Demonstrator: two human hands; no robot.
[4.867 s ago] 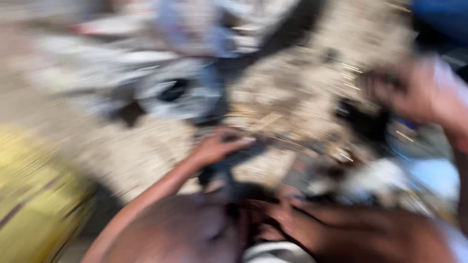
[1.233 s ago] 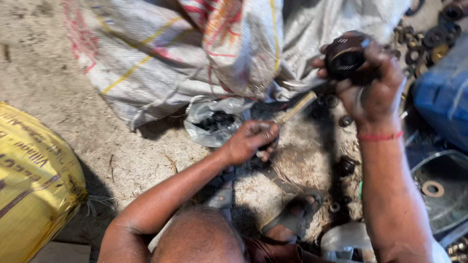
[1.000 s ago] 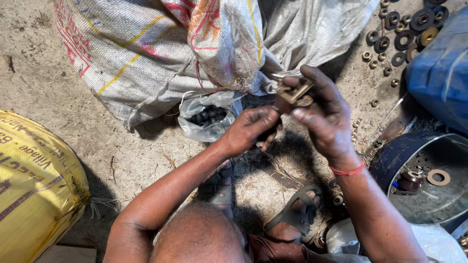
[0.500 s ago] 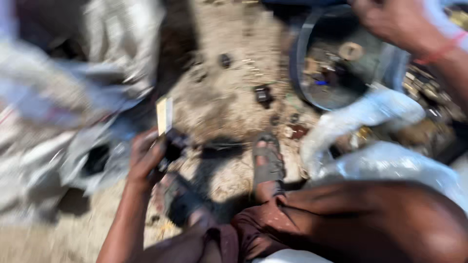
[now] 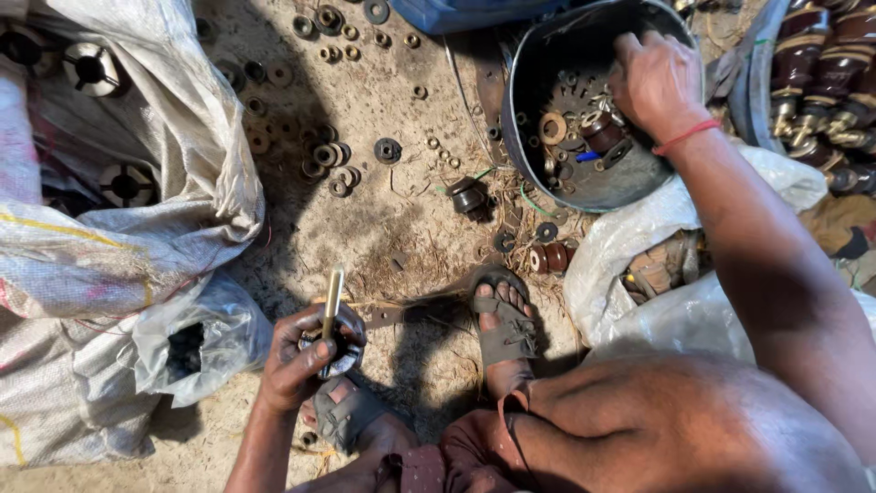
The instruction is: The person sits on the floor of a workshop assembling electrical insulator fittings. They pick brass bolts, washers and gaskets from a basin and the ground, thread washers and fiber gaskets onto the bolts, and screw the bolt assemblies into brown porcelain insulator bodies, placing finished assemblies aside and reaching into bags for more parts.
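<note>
You've got washers and rings (image 5: 324,155) scattered on the dirt, woven sacks (image 5: 137,192) at left with round slotted metal parts (image 5: 89,66) showing inside. Clear plastic bag (image 5: 196,342) below them. Brown ribbed insulators (image 5: 812,64) top right, white plastic bags (image 5: 657,265) beside your sandalled foot (image 5: 504,329).

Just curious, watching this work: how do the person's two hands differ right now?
The left hand stays low near the sandalled feet, gripping a round dark metal part with a brass-coloured rod; the right hand reaches out into the metal basin of small parts. The right wrist wears a red thread; the left is bare.
</note>
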